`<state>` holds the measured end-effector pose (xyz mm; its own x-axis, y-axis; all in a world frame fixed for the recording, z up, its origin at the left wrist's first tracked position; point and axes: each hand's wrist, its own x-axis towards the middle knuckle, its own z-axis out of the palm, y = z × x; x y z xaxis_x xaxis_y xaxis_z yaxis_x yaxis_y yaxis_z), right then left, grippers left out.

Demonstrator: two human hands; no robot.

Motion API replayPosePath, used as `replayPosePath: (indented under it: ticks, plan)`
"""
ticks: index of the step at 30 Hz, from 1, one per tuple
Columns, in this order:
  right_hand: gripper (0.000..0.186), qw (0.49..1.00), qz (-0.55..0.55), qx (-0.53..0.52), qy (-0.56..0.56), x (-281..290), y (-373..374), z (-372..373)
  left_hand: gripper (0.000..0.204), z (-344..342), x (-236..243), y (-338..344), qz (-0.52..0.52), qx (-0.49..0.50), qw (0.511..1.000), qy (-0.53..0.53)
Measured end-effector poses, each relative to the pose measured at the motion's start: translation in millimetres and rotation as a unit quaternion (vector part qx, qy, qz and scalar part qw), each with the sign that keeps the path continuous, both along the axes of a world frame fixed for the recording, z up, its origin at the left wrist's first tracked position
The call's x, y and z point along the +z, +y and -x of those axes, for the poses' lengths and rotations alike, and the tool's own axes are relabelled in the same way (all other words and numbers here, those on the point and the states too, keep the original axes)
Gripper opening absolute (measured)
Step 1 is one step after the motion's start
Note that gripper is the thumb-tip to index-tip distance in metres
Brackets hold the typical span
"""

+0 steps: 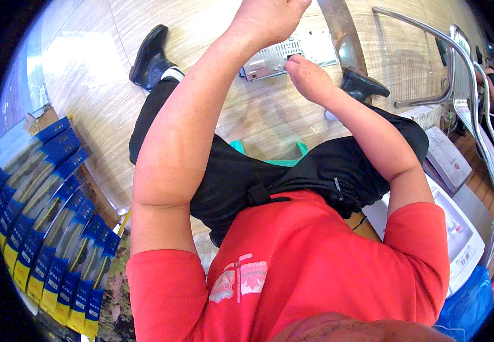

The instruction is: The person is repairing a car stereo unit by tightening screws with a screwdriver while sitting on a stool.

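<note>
From where I'm standing, the person's left forearm point(193, 108) is slanting steeply up and inward from a bent elbow, and the left hand point(272, 20) is hanging above the upper left part of a pale slotted metal panel point(295, 47). The top edge of my view is cutting off its fingers, so I can't tell how open they are or whether they are holding anything.

The right forearm point(367, 122) is angling inward from the other bent elbow, and the right hand point(312, 80) is lying over the panel's near edge. Its fingers are curling in, with thumb and forefinger bunching close together; I can't tell whether they are pinching some small part or just touching the panel.

The panel itself is lying flat on the wood-patterned floor point(201, 51), between 2 black boots, the left boot point(150, 60) and the right boot point(364, 85). Behind the hands, a green stool point(284, 163) is showing between the thighs, and a metal chair point(449, 54) is standing off to the right.
</note>
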<state>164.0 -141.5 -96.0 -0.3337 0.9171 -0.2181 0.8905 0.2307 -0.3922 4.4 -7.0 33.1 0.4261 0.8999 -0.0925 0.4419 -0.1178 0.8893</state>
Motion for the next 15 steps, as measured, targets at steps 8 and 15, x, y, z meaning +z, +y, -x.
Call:
replayPosePath:
  ticks: [8,15]
  plan:
    - [0.009,1.000,0.006,-0.009,-0.005,2.0,1.0,2.8,0.041,-0.7,0.9,-0.5,0.008,-0.004,1.000,0.009]
    - [0.011,1.000,0.002,-0.020,-0.009,-0.7,0.3,1.1,0.041,-2.2,1.6,-0.8,0.004,-0.008,1.000,0.010]
